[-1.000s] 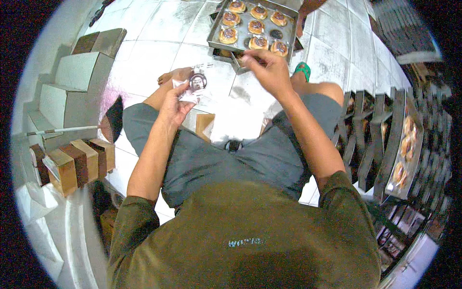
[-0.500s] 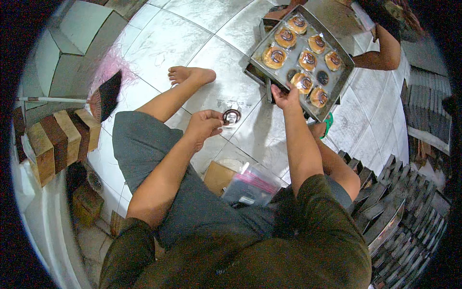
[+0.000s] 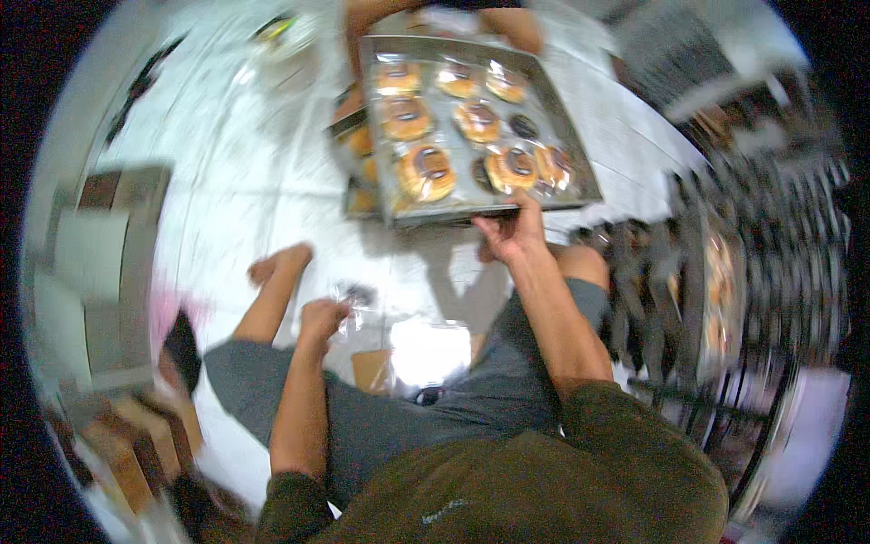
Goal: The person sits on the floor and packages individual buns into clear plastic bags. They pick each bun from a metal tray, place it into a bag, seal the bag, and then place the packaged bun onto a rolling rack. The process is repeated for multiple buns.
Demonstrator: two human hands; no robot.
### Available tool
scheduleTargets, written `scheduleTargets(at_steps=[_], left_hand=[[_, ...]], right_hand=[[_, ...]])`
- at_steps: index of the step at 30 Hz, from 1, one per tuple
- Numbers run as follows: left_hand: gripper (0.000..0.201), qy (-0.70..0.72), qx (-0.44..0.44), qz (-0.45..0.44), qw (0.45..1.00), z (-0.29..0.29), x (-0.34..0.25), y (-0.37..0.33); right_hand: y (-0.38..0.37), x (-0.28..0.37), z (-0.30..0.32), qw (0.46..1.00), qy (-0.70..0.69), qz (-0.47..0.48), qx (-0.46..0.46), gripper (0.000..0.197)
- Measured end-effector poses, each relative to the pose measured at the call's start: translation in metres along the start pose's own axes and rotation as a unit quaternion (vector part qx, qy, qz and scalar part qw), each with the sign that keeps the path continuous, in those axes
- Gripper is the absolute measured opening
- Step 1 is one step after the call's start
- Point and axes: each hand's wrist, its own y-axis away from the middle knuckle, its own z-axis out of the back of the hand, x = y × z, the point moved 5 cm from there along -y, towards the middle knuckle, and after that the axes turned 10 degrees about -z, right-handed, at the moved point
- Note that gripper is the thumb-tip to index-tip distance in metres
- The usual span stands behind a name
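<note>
In my left hand [image 3: 323,321] is a small clear plastic bag [image 3: 355,297] with a dark round mark, pinched between the fingers above the floor. My right hand [image 3: 515,232] grips the near rim of a metal tray [image 3: 391,205], with fingertips over the edge beside a bun. Several round golden buns [image 3: 426,172] with dark swirls lie in the tray, apparently in clear wrapping. Among them is a dark round disc [image 3: 523,125] with no bun on it. Partly hidden below it, another tray [image 3: 362,201] also holds buns.
Another person's arm [image 3: 362,20] is at the tray's far side. A brown carton piece [image 3: 370,370] and a glaring plastic packet [image 3: 430,352] lie between my legs. Stacked dark trays [image 3: 634,290] fill the right. Cardboard boxes [image 3: 95,258] and wooden blocks [image 3: 149,426] stand left.
The view has turned, blurring the picture, and the tray appears farther left and straighter. My right hand stays at its near rim. My left hand still holds the plastic bag.
</note>
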Motion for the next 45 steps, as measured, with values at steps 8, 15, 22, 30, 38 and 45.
scheduleTargets(at_steps=[8,15,22,30,38,45], left_hand=[[0.037,0.077,-0.114,0.056,0.989,0.012,0.01,-0.002],[0.023,0.091,-0.03,-0.068,0.993,0.014,-0.001,0.002],[0.012,0.122,-0.023,-0.017,0.992,0.017,0.018,-0.009],[0.017,0.061,-0.026,-0.053,0.996,0.004,0.011,-0.005],[0.016,0.132,-0.037,-0.009,0.99,-0.011,-0.033,-0.004],[0.021,0.174,-0.044,0.0,0.984,0.009,-0.038,-0.017]], right_hand=[[0.246,0.13,0.094,0.961,-0.111,0.237,0.089,0.053],[0.333,0.205,0.246,0.903,-0.247,0.344,-0.079,0.041],[0.325,0.256,0.366,0.871,-0.318,0.342,-0.152,0.064],[0.349,0.158,0.179,0.83,0.164,0.486,-0.217,0.065],[-0.096,-0.026,-0.063,0.86,0.499,0.001,0.111,0.047],[-0.348,-0.056,-0.07,0.572,0.76,0.285,-0.117,0.049]])
